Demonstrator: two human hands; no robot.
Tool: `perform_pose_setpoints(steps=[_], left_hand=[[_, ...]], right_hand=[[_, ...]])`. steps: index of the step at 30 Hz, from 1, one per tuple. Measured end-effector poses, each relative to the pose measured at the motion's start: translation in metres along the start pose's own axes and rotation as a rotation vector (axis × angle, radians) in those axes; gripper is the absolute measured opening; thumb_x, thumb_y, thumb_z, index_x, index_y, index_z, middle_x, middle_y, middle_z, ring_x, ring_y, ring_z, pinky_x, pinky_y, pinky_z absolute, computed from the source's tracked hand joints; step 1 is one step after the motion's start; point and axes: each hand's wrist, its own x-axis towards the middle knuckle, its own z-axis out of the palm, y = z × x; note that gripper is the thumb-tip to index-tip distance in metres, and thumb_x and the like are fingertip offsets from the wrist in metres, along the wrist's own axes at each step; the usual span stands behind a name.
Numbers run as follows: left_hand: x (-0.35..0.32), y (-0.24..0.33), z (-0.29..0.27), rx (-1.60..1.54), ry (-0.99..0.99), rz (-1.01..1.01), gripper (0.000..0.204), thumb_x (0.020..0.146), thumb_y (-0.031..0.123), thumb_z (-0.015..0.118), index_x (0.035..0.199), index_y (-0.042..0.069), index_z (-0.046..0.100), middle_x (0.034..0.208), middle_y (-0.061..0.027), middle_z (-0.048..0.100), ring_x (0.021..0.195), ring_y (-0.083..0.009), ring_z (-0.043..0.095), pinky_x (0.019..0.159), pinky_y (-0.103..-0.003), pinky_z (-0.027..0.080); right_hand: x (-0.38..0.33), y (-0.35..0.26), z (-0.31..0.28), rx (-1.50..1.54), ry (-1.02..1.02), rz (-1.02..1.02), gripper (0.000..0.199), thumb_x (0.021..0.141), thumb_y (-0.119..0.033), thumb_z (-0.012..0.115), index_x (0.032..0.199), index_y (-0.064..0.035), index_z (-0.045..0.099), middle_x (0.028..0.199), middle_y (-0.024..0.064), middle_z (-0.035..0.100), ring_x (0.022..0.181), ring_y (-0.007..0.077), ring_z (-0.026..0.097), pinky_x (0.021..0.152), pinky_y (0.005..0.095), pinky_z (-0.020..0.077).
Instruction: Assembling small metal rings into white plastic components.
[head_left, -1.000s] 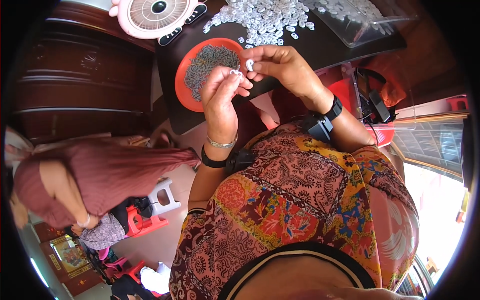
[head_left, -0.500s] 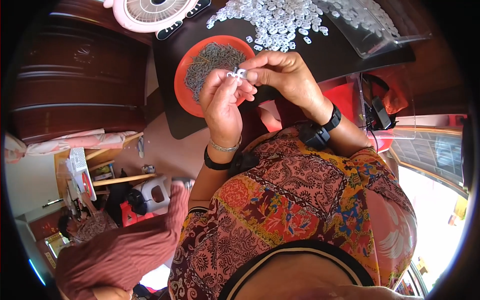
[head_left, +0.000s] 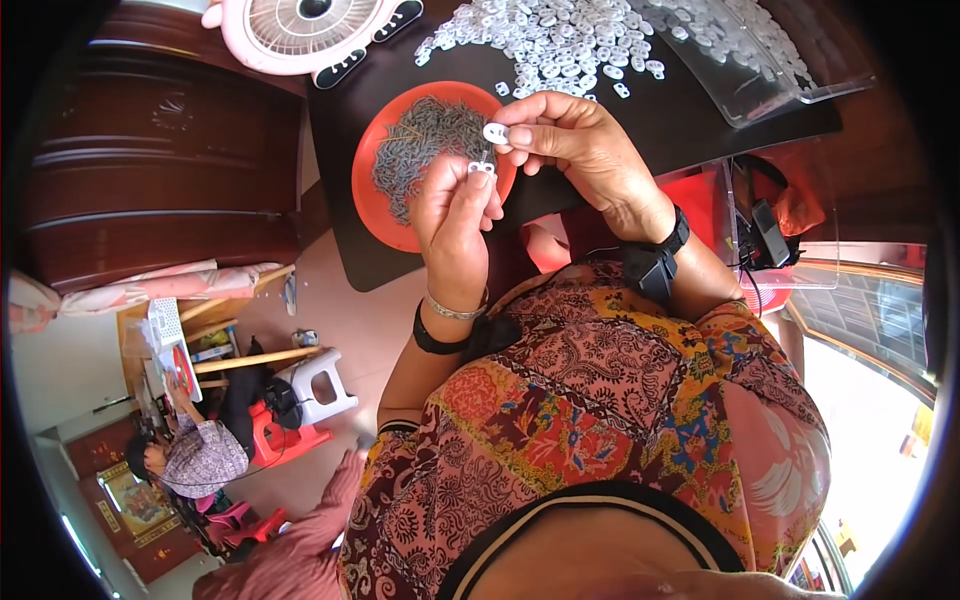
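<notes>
One sm. white plastic pc w/ holes (head_left: 481, 169) is pinched btwn thumb & fingers of the L hand (head_left: 458, 215). R hand (head_left: 600, 155) grips a white oval (head_left: 495, 133) by thumb & forefinger, just above it & apart. Thin grey bit (head_left: 487, 155) shows btwn the two; too small to ID. Both hands are up by the R rim of a red bowl (head_left: 370, 215), full of grey metal bits (head_left: 415, 150), nr the L edge & near L corner of the dark table (head_left: 450, 68). Loose pile of white pcs (head_left: 555, 45) toward the table's far edge; clear tray (head_left: 735, 105) w/ more at its R end. Pink fan (head_left: 313, 25) nr the far L corner. Silver bracelet (head_left: 455, 308) on L wrist, black strap (head_left: 680, 230) on R. Off to the L, on the floor: grey-white stool (head_left: 347, 395), plus a seated person in a patterned top (head_left: 205, 460).
</notes>
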Motion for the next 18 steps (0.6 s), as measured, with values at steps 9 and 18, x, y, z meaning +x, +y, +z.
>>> perform_pose_setpoints(steps=[9, 18], left_hand=[[0.004, -0.001, 0.005, 0.008, 0.000, -0.058, 0.013, 0.091, 0.012, 0.046, 0.081, 0.005, 0.050, 0.067, -0.0015, 0.054, 0.056, -0.0054, 0.045, 0.051, -0.019, 0.034], [0.001, -0.004, 0.008, -0.054, 0.020, -0.068, 0.015, 0.090, 0.011, 0.052, 0.077, 0.005, 0.049, 0.063, 0.0006, 0.052, 0.053, -0.0031, 0.043, 0.047, -0.019, 0.032]], right_hand=[[0.000, -0.002, 0.001, -0.088, -0.011, -0.086, 0.015, 0.085, -0.005, 0.064, 0.100, -0.0009, 0.066, 0.082, 0.0027, 0.066, 0.072, 0.0075, 0.060, 0.066, 0.0194, 0.0470], [-0.010, -0.004, 0.006, -0.152, -0.005, -0.148, 0.015, 0.085, 0.001, 0.062, 0.100, 0.0016, 0.065, 0.087, 0.0054, 0.068, 0.080, 0.0088, 0.063, 0.073, 0.0217, 0.0505]])
